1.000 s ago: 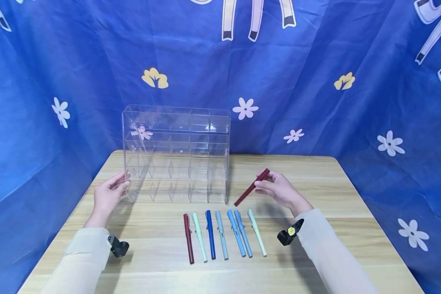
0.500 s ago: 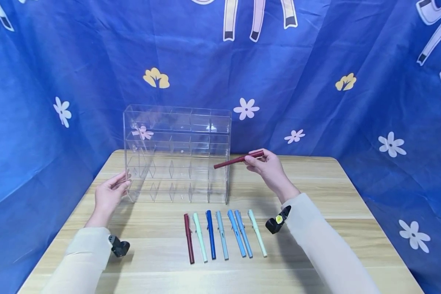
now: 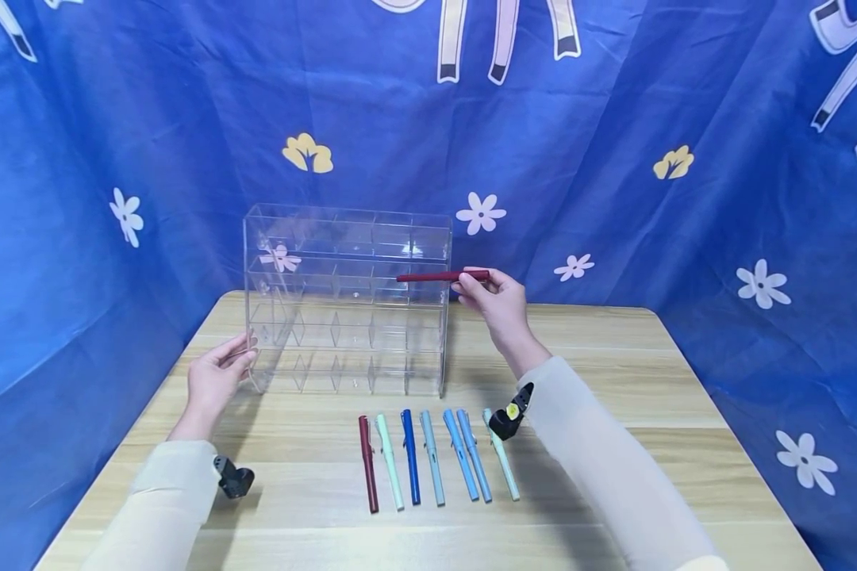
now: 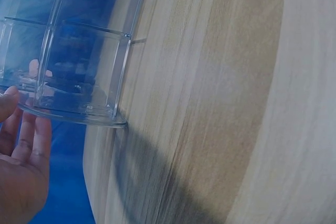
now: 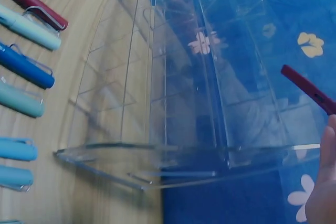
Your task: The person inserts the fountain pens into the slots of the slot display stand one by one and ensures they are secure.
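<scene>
My right hand (image 3: 498, 309) pinches a dark red pen (image 3: 428, 277) between thumb and fingers, held nearly level. Its far end points left, in front of the upper right part of a clear acrylic rack (image 3: 246, 277). Whether pen and rack touch, I cannot tell. The right wrist view also shows the red pen (image 5: 304, 83) beside the clear panels. My left hand (image 3: 210, 388) grips the rack's lower left side. In the left wrist view, its thumb (image 4: 7, 103) is in front of the clear side wall and its other fingers are behind.
In front of the rack lie several capped pens: a dark red pen (image 3: 368, 468), mint pens (image 3: 391, 468), a dark blue pen (image 3: 410, 460), a grey-blue pen (image 3: 432, 460) and light blue pens (image 3: 460, 456). A blue patterned curtain (image 3: 578, 159) hangs behind the wooden table (image 3: 614, 349).
My right hand has moved up and left, bringing the red pen in front of the rack. The pen has turned from steeply slanted to nearly level. My left hand keeps its place on the rack.
</scene>
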